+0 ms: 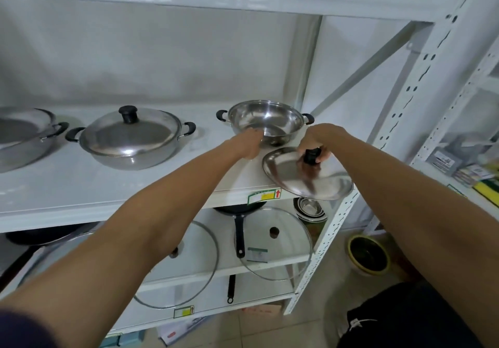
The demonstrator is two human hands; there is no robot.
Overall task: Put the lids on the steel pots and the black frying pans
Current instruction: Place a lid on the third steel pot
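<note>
Right hand closed around black knob of steel lid, lid tilted, overhanging shelf edge. Left hand gripping near rim of open steel pot at 11 o'clock from lid. Lidded steel pot at 9 o'clock. Glass lids and black frying pan on shelf below, at 6 o'clock.
</note>
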